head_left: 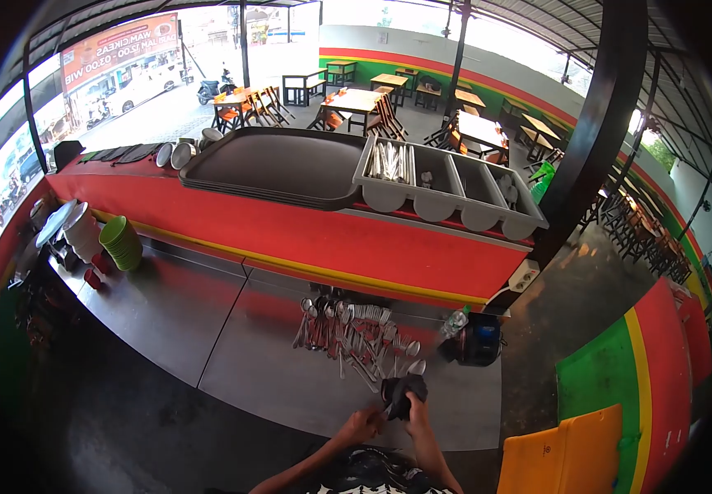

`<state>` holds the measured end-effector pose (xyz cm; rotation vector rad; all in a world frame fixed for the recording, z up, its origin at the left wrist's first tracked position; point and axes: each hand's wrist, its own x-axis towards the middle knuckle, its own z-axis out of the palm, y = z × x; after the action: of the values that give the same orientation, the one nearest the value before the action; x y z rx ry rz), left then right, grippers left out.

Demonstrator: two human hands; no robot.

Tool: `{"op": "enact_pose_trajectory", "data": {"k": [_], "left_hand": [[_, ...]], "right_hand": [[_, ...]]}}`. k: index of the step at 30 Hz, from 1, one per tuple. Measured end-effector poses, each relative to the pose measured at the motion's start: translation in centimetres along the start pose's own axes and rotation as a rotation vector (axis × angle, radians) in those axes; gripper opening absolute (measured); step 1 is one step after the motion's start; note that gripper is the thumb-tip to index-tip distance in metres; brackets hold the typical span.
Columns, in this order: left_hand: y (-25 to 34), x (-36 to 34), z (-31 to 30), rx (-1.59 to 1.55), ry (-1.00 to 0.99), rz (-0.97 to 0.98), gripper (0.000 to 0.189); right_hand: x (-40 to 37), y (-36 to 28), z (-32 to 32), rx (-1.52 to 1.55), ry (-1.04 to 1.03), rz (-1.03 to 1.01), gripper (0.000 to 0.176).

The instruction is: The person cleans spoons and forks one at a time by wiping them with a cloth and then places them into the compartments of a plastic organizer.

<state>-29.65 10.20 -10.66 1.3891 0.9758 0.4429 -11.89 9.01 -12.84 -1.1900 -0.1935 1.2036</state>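
Observation:
My right hand (415, 410) is closed around a dark cloth (405, 389) at the near edge of the metal counter. Just beyond the cloth shows the bowl of a spoon (417, 367). My left hand (361, 426) is closed, its fingertips on a thin metal handle that runs into the cloth; the part inside the cloth is hidden. A loose heap of spoons and forks (352, 329) lies on the counter right beyond my hands. Some forks (406, 344) lie at its right side, nearest the cloth.
A clear bottle (455, 322) and a dark blue-black object (479, 341) stand right of the heap. Green bowls (120, 244) are stacked at left. On the red ledge (290, 235) sit dark trays (277, 165) and a grey cutlery holder (434, 183). An orange panel (562, 453) is at lower right.

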Motion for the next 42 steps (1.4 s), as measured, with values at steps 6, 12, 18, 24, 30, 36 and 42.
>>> {"op": "enact_pose_trajectory", "data": {"k": [6, 12, 18, 24, 30, 36, 42], "left_hand": [[-0.2, 0.3, 0.8, -0.022, 0.115, 0.083, 0.019], [-0.4, 0.5, -1.8, 0.127, 0.04, 0.134, 0.021], [2.4, 1.0, -4.5, 0.077, 0.385, 0.135, 0.029], [3.9, 0.9, -4.4, 0.004, 0.219, 0.137, 0.037], [3.0, 1.4, -4.3, -0.046, 0.321, 0.084, 0.038], [3.0, 2.0, -4.5, -0.136, 0.414, 0.036, 0.037], [5.3, 1.6, -4.1, -0.309, 0.451, 0.142, 0.035]], "right_hand": [[1.4, 2.5, -1.3, -0.205, -0.079, -0.008, 0.03], [-1.6, 0.7, 0.6, -0.335, -0.129, -0.084, 0.026], [-3.7, -1.6, 1.4, -0.437, -0.205, -0.083, 0.031], [-2.4, 1.6, 0.0, -0.634, -0.384, -0.182, 0.041], [-1.9, 2.1, 0.8, -0.564, -0.492, -0.102, 0.043], [-1.7, 3.0, 0.2, -0.599, -0.41, -0.026, 0.049], [-0.1, 4.8, -2.1, -0.663, -0.353, -0.099, 0.049]]}}
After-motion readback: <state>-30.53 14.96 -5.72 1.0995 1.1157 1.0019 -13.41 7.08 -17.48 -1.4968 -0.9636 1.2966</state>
